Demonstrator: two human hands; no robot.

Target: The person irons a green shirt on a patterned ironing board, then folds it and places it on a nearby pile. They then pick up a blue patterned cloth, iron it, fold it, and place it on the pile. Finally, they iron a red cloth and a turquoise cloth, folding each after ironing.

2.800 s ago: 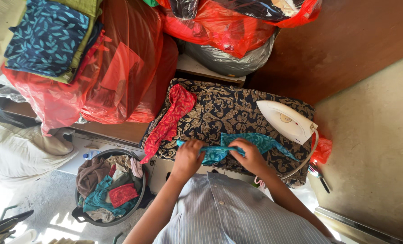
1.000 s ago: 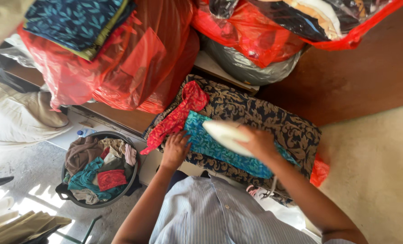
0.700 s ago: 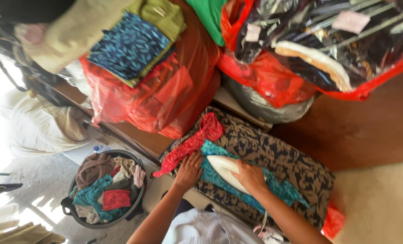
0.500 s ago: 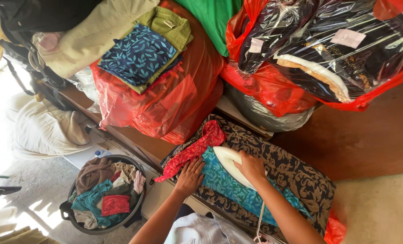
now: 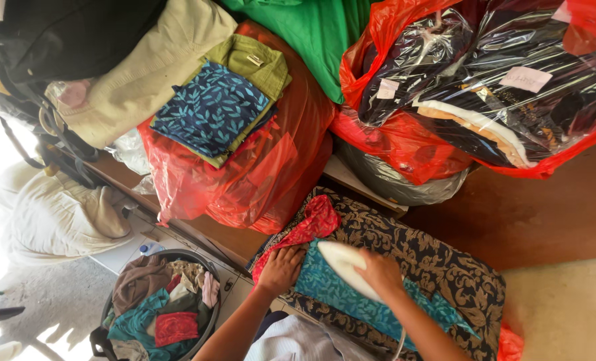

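My right hand (image 5: 380, 273) grips a white clothes iron (image 5: 341, 265) and presses it on a teal patterned cloth (image 5: 368, 306). The cloth lies spread on a black and tan floral ironing pad (image 5: 438, 257). My left hand (image 5: 281, 269) lies flat on the near left edge of the teal cloth, beside a red patterned cloth (image 5: 304, 230) that hangs over the pad's left end.
Orange plastic bags (image 5: 244, 180) stuffed with clothes are piled behind the pad, with folded blue and green garments (image 5: 217, 110) on top. A clear bag of dark clothes (image 5: 505, 87) sits at the right. A round basket of mixed laundry (image 5: 157, 307) stands lower left.
My right hand picked up the iron and has slid it left along the teal cloth toward my left hand. The head view has tilted up, showing more of the bag pile.
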